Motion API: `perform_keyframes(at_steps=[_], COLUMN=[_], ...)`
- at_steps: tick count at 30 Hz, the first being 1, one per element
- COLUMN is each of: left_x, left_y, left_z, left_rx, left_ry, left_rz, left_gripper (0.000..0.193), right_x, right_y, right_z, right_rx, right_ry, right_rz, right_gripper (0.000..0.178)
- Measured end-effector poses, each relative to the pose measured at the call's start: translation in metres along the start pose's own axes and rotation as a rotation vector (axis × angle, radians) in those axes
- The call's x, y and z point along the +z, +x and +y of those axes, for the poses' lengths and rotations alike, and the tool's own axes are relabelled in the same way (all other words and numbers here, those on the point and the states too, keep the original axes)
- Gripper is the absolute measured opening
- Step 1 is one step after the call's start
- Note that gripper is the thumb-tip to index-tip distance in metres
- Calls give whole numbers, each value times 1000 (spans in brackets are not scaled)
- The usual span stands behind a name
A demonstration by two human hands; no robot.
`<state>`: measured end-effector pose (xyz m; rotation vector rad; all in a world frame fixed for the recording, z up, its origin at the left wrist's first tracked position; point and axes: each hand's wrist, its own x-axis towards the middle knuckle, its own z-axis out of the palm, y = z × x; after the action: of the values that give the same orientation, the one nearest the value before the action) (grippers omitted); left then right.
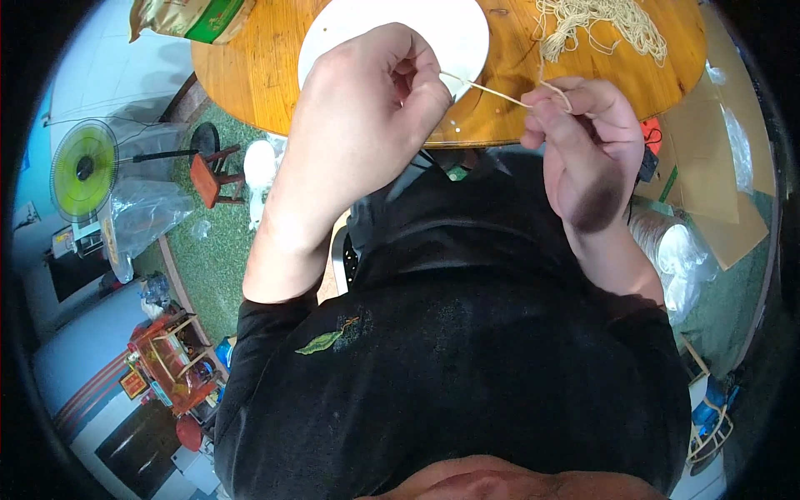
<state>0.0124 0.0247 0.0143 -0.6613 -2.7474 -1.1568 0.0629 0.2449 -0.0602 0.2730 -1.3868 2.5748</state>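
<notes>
A thin beige string (497,92) runs taut between my two hands, over the table's near edge. My left hand (375,100) is closed in a pinch on its left end, in front of the white plate (454,33); its fingertips are partly hidden behind the hand. My right hand (592,137) pinches the string between thumb and fingers, with a small loop of it standing up by the fingertips. Beyond the right hand a loose heap of the same string (604,29) lies on the table, and a strand leads from there down to my fingers.
The round wooden table (258,75) carries a gold and green bag (196,18) at its far left. To the left stand a green fan (85,168) and a small wooden stool (215,177). Flattened cardboard (704,158) and clear plastic wrap (679,254) lie at the right.
</notes>
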Motion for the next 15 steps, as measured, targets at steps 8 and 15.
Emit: perform_keyframes(at_steps=[8,15], left_x=[-4,0], left_y=[2,3], left_z=[2,17], left_rx=[70,430], left_ry=[185,178], left_rz=[-27,20], left_gripper=[14,22], right_x=[-6,3], right_y=[4,4], right_z=[6,5], right_rx=[124,186], right_ry=[174,92], right_rz=[19,-23], right_gripper=[8,8])
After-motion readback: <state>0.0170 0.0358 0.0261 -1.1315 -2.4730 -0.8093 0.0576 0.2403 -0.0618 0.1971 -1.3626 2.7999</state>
